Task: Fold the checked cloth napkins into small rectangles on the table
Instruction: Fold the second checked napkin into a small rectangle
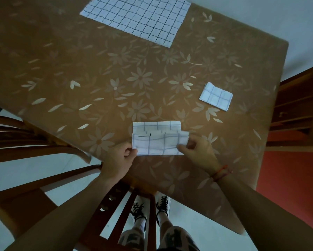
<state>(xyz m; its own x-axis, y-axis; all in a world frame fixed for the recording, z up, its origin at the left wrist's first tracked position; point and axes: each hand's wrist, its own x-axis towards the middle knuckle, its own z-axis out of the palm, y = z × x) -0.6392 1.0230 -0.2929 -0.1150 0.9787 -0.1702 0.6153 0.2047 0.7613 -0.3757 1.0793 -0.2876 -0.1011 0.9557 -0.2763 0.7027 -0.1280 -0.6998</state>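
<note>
A white checked napkin [157,140] lies partly folded into a long strip near the table's front edge. My left hand [119,158] pinches its left end. At the other end my right hand [197,151] grips the strip, and the cloth there curls up over my fingers. A small folded napkin [216,96] rests flat on the table to the right, apart from both hands. At the far side a third napkin [137,17] is spread out flat and unfolded.
The table carries a brown flowered cloth [97,69]. Wooden chairs stand at the left [34,142], below me [134,205] and at the right [297,105]. My feet [152,209] show on the pale floor under the table's edge.
</note>
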